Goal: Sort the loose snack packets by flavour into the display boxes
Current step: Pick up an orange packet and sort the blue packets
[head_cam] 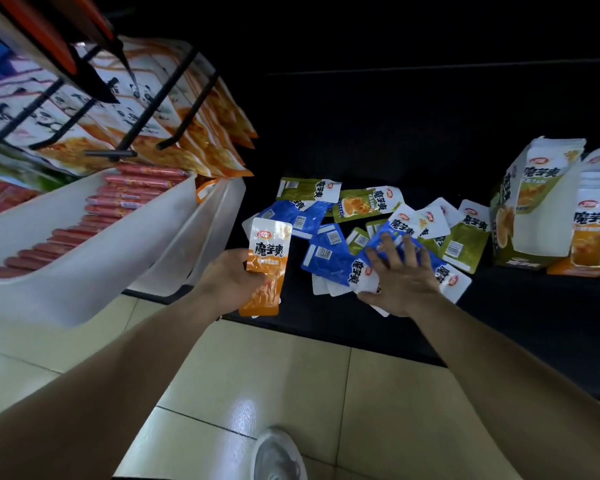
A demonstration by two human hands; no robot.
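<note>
My left hand (232,278) grips an orange snack packet (266,268), held upright over the shelf's front edge. My right hand (404,275) lies with fingers spread on a blue packet (378,251) at the front of a loose pile. That pile holds several blue packets (326,254) and green packets (465,237) scattered on the dark shelf (534,313). At the right stand a green display box (530,209) and an orange display box (596,220), both with packets stacked inside.
White plastic bins (84,271) with red sausages (125,206) sit at the left. Orange and white bags (194,133) hang from black hooks above them. Cream floor tiles (291,393) and a white shoe (278,455) lie below the shelf edge.
</note>
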